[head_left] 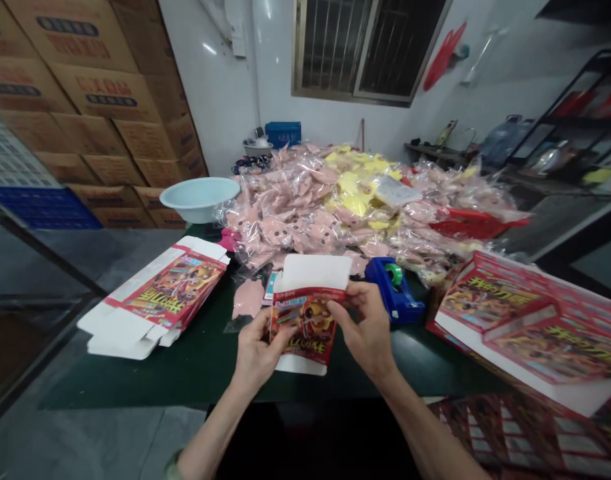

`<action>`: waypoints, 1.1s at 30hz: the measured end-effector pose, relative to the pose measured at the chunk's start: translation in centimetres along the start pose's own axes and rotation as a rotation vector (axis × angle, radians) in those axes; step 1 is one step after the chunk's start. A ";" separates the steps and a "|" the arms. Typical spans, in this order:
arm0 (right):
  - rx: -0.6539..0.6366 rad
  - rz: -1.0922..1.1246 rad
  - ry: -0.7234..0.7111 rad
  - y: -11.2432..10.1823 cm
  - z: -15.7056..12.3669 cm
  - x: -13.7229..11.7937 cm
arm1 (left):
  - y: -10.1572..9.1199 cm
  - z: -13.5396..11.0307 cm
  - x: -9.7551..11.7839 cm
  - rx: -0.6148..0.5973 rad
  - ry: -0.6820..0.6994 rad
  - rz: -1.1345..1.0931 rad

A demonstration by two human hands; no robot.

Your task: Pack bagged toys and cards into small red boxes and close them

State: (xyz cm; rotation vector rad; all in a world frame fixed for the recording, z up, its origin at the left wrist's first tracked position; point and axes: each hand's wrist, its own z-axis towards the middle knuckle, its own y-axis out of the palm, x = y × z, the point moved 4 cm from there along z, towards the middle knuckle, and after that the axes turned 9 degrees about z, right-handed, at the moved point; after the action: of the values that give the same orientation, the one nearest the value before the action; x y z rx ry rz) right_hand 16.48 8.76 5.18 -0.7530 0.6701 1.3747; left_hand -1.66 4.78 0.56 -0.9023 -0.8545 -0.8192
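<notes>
Between my two hands is a red printed cardboard box (305, 327), its white end flaps sticking out at top and bottom. My left hand (258, 350) grips its left edge, thumb across the printed front. At the upper right edge, my right hand (368, 327) holds the box with its thumb on the front and fingers behind. Whether the box is flat or partly opened I cannot tell. Just behind it lie a pink animal-shaped piece (248, 298) in clear wrap and a small blue-edged card (271, 287). A blue tape dispenser (408, 308) with green tape stands right of my right hand.
A heap of bagged pink pieces (295, 230) and yellow pieces (355, 190) covers the table's back. Flattened red boxes (170, 287) lie left, near a pale blue basin (200, 200). Filled-out red boxes (530, 320) stand right. Brown cartons (100, 100) are stacked at left.
</notes>
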 end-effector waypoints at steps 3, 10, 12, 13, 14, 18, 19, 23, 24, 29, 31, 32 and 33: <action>-0.029 0.142 0.048 0.3 -1.0 2.5 | 0.5 -0.1 -1.1 -0.014 0.016 0.027; -0.269 -0.024 -0.253 -1.3 -1.7 0.2 | -0.3 -0.6 0.8 0.110 0.203 -0.016; -0.302 -0.012 -0.268 -1.6 -1.8 -0.6 | -0.7 -0.5 2.1 0.215 0.335 0.060; -0.298 0.006 -0.264 -1.7 -1.8 -1.0 | -0.9 -0.5 2.7 0.253 0.397 0.099; -0.282 0.027 -0.256 -1.8 -1.9 -1.3 | -1.0 -0.5 3.2 0.272 0.449 0.126; -0.198 0.034 -0.217 -2.3 -2.2 -2.6 | -0.9 -0.7 4.1 0.260 0.424 0.085; -0.197 0.018 -0.197 -2.3 -2.1 -2.8 | -0.9 -0.7 4.2 0.261 0.369 0.053; -0.200 0.078 -0.061 -2.7 -1.4 -3.2 | -0.9 -0.6 4.4 0.252 0.125 -0.277; -0.226 0.108 -0.018 -2.7 -1.2 -3.1 | -0.8 -0.5 4.5 0.210 0.068 -0.383; -0.390 0.143 0.009 -2.5 -0.7 -2.8 | -0.6 0.4 5.8 -0.010 0.014 -0.554; -0.344 0.133 -0.053 -2.8 -0.8 -3.0 | -0.6 0.5 6.1 0.000 0.095 -0.532; -0.323 0.126 -0.073 -2.9 -0.9 -3.1 | -0.6 0.5 6.1 0.026 0.132 -0.519; -0.315 0.121 -0.079 -2.9 -1.1 -3.2 | -0.6 0.3 6.1 0.058 0.162 -0.506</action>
State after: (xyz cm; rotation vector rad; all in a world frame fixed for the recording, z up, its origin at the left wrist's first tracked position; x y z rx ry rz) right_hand 19.13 5.82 7.31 -0.9132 0.4468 1.6350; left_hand 0.31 3.43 6.23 -0.5619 -0.9722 -1.2792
